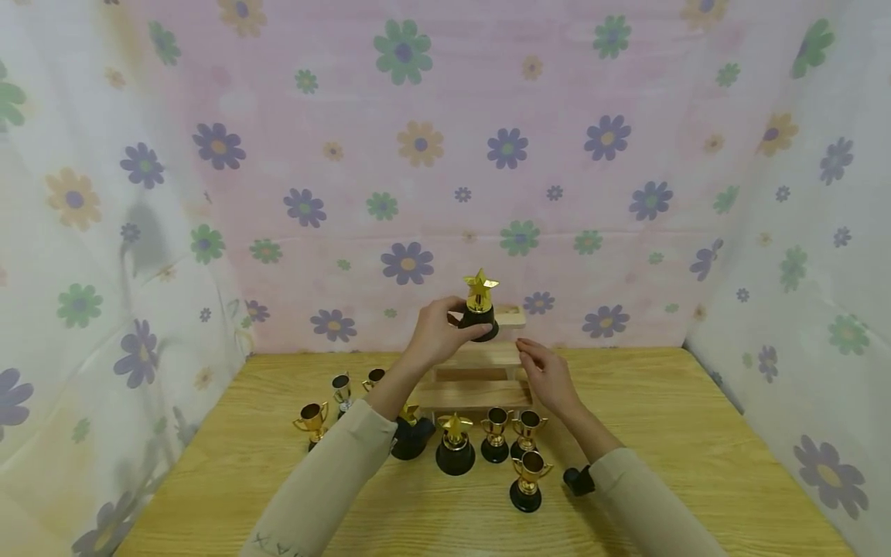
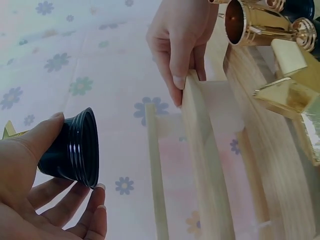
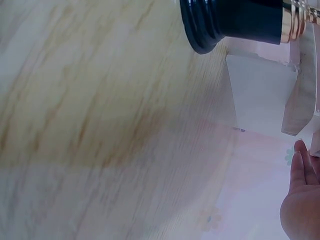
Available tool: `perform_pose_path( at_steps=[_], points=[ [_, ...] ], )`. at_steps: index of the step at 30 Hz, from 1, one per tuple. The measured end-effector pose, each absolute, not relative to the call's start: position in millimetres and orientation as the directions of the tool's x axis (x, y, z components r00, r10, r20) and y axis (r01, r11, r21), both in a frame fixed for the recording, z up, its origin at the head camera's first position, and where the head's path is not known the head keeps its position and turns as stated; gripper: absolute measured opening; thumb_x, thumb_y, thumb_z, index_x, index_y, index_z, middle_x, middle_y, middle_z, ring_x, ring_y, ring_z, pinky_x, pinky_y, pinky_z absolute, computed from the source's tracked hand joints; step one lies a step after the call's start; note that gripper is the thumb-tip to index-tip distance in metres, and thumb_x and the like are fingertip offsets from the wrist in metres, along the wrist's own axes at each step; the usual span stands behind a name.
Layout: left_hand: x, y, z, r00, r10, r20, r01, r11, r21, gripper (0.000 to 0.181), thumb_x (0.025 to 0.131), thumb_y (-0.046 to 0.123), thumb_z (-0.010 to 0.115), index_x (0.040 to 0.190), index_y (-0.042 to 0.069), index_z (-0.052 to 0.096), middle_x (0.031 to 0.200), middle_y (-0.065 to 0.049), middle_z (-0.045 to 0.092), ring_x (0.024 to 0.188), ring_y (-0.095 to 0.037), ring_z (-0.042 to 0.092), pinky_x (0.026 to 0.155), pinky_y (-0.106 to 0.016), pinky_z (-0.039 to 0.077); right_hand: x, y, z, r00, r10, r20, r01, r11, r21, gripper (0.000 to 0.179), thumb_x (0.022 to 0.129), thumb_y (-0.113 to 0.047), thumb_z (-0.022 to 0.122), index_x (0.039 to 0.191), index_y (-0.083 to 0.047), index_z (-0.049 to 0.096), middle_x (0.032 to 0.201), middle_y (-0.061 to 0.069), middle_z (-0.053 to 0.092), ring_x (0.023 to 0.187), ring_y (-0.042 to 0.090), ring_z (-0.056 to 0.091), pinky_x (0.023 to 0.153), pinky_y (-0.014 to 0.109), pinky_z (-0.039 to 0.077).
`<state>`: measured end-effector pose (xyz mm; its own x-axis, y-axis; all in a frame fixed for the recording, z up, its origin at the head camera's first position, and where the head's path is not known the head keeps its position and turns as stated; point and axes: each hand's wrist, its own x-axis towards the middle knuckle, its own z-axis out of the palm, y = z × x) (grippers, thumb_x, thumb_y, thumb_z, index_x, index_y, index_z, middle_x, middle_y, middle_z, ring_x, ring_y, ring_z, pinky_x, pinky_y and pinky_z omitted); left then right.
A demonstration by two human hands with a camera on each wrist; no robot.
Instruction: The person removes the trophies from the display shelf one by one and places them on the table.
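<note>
My left hand (image 1: pixel 440 333) holds a gold star trophy (image 1: pixel 480 305) by its black base, raised above a tiered wooden stand (image 1: pixel 480 394). The left wrist view has the thumb on one side of that black base (image 2: pixel 75 147) and fingers below it. At the stand's right end, my right hand (image 1: pixel 550 379) pinches the end of the middle step (image 2: pixel 200 150) between thumb and fingers. Only part of the right hand (image 3: pixel 302 200) shows in the right wrist view. Another star trophy (image 1: pixel 455 449) stands in front of the stand, and a further one (image 1: pixel 409 441) is partly hidden by the left wrist.
Gold cup trophies (image 1: pixel 527 483) stand at the front right of the stand. More gold cups (image 1: pixel 311 422) and a silver cup (image 1: pixel 341 391) stand to the left on the wooden table (image 1: pixel 230 472). Flowered cloth (image 1: pixel 459 162) hangs behind and at both sides.
</note>
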<state>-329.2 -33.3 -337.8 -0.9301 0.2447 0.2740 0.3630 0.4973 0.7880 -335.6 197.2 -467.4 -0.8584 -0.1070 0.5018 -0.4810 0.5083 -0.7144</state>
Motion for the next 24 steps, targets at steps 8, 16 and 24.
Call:
perform_pose_path(
  at_steps=[8, 16, 24],
  points=[
    [-316.3, -44.1, -342.9, -0.939, 0.216, 0.267, 0.342, 0.508, 0.790, 0.055, 0.088, 0.036, 0.082, 0.132, 0.007, 0.066, 0.129, -0.010, 0.067, 0.101, -0.027, 0.065, 0.078, -0.039, 0.057, -336.8, 198.2, -469.3, -0.868, -0.108, 0.484, -0.468, 0.498, -0.730, 0.035, 0.107, -0.009, 0.052, 0.138, 0.008, 0.059, 0.145, 0.025, 0.055, 0.131, 0.041, 0.055, 0.102, 0.056, 0.048],
    [-296.6, -67.1, -355.7, -0.950, 0.188, 0.248, 0.309, 0.488, 0.816, 0.059, 0.088, 0.034, 0.082, 0.137, 0.006, 0.064, 0.130, -0.010, 0.064, 0.105, -0.026, 0.061, 0.081, -0.042, 0.055, -337.6, 197.1, -471.2, -0.870, -0.107, 0.482, -0.468, 0.490, -0.736, 0.036, 0.107, -0.008, 0.052, 0.137, 0.010, 0.058, 0.145, 0.026, 0.055, 0.130, 0.041, 0.056, 0.101, 0.054, 0.049],
    [-281.0, -87.8, -369.3, -0.962, 0.150, 0.229, 0.273, 0.502, 0.821, 0.066, 0.088, 0.036, 0.082, 0.143, 0.010, 0.059, 0.134, -0.010, 0.063, 0.108, -0.027, 0.061, 0.081, -0.043, 0.054, -336.8, 197.9, -469.0, -0.869, -0.103, 0.484, -0.468, 0.487, -0.737, 0.035, 0.107, -0.008, 0.052, 0.136, 0.010, 0.059, 0.145, 0.025, 0.055, 0.131, 0.041, 0.056, 0.102, 0.055, 0.049]
  ],
)
